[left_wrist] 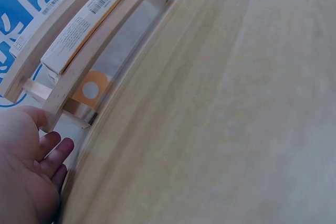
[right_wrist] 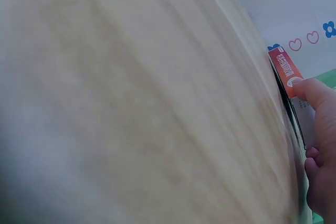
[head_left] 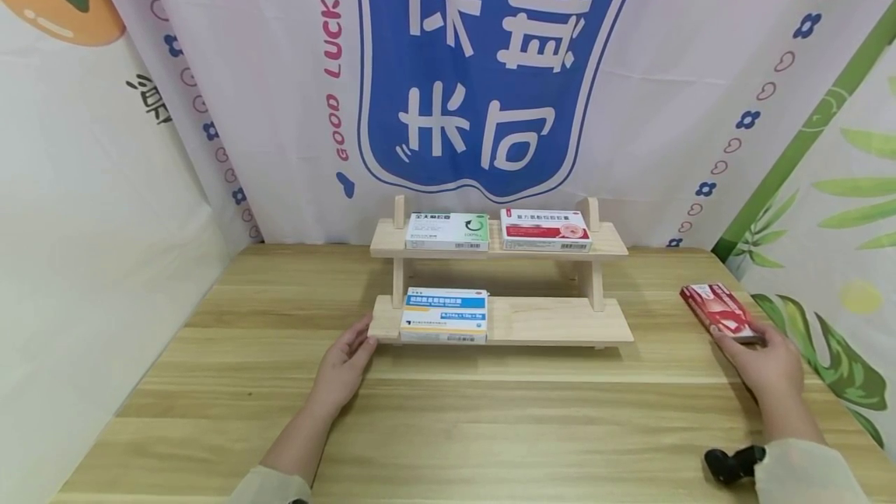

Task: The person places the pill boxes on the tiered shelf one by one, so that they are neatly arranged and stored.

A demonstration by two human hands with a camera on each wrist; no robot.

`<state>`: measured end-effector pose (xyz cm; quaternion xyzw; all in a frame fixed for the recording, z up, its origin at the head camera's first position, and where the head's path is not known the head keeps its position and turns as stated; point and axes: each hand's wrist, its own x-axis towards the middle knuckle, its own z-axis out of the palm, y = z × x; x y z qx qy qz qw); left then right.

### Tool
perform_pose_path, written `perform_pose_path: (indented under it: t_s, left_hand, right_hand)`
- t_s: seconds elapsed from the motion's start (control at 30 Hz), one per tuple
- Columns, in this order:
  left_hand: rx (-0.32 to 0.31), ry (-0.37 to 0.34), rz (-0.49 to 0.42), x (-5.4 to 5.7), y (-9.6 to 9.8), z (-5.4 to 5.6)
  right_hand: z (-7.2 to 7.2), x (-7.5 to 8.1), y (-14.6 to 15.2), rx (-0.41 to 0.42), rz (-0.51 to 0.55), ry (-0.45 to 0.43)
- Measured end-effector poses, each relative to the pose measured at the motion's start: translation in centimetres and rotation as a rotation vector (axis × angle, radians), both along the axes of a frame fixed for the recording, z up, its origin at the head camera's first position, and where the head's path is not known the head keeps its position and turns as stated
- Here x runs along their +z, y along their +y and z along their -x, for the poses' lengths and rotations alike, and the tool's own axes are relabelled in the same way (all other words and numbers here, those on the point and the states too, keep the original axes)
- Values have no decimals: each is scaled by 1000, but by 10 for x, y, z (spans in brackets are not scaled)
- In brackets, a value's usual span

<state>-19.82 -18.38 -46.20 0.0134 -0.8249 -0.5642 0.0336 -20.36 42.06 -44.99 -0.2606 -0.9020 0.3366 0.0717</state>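
A two-tier wooden display rack stands on the table. My left hand holds the left end of its lower shelf; in the left wrist view, the other fingers are below the shelf board. Off to the right, my right hand grips a red medicine box by its near end, thumb on the printed face. A blue-and-white medicine box leans at the left of the lower shelf. On the upper shelf are a green-and-white medicine box and a red-and-white medicine box.
The wood-grain table extends in front of the rack. Behind it hangs a printed curtain with a blue panel. A black object is beside the right sleeve. Leaf-patterned cloth borders the table on the right.
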Motion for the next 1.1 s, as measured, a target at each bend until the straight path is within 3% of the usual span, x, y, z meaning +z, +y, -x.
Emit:
perform_pose_path:
  t_s: [0.17, 0.37, 0.83, 1.1]
  left_hand:
    - [1, -4, -1, 0, 0, 0]
    - [5, -7, -3, 0, 0, 0]
    - [4, -3, -7, 0, 0, 1]
    - [5, -8, -11, 1, 0, 0]
  right_hand:
    - [-1, 4, -2, -22, 50, 9]
    - [-4, 9, -7, -5, 18, 64]
    - [-23, 40, -29, 117, 59, 175]
    - [-30, 54, -43, 164, 7, 274]
